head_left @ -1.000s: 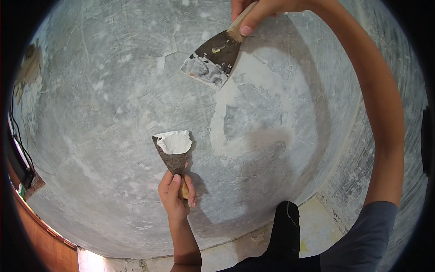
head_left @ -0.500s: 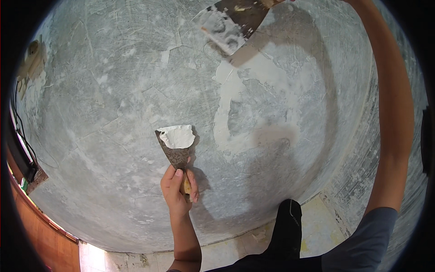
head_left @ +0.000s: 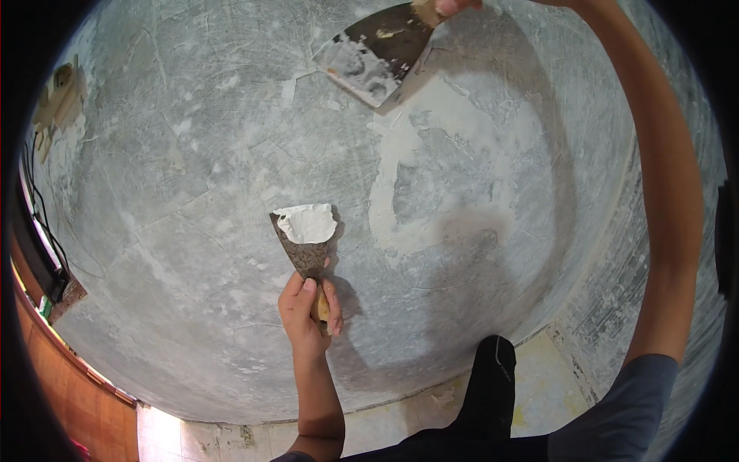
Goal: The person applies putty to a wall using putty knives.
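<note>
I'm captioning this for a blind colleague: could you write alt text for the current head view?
A person's left hand holds up a narrow scraper bearing thick white paste, while the right hand, partly cut off at the top edge, holds a wider, smeared scraper before a rough gray wall. A pale, irregular patch marks the wall at center right.

Two hands [head_left: 306, 308] [head_left: 459, 6], at seven and one o'clock; two scrapers [head_left: 308, 260] [head_left: 377, 50], at eight and twelve; one lump [head_left: 309, 223] of white paste, at nine; two forearms [head_left: 317, 396] [head_left: 671, 208], at seven and three; one black trouser leg [head_left: 489, 389], at five.
</note>
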Demonstrator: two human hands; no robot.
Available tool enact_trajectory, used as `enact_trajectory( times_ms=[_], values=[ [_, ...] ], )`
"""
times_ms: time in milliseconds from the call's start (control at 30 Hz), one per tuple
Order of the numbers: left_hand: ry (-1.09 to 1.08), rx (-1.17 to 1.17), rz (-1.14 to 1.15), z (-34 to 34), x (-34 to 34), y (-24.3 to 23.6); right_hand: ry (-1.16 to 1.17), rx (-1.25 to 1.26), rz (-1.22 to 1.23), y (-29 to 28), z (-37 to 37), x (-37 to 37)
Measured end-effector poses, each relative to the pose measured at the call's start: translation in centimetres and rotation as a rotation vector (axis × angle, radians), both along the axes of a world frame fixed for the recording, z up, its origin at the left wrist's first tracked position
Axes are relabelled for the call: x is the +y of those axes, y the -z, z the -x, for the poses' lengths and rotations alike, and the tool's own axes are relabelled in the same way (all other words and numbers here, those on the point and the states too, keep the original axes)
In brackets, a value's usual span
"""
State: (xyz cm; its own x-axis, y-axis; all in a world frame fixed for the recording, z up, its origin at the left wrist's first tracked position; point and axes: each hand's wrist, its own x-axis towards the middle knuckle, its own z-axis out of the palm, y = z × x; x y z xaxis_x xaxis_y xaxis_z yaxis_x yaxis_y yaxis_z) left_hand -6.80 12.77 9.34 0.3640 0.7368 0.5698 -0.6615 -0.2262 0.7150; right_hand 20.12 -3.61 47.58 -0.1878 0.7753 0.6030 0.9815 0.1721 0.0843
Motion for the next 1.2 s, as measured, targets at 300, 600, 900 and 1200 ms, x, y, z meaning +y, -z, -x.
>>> enact_trajectory(
  times_ms=[300,600,900,1200],
  values=[
    [0.006,-0.006,-0.005,0.3,0.2,0.3,-0.049,-0.039,-0.003,-0.4,-0.2,0.0],
    [-0.016,-0.003,-0.013,0.4,0.1,0.4,0.019,-0.119,-0.034,-1.1,-0.3,0.4],
    [0.003,-0.019,-0.032,0.6,0.3,0.8,-0.024,-0.08,-0.121,-0.3,-0.6,-0.8],
    [0.0,-0.014,-0.052,-0.6,0.7,0.7,0.222,0.179,-0.489,9.7,-11.1,-14.9]
  ],
)
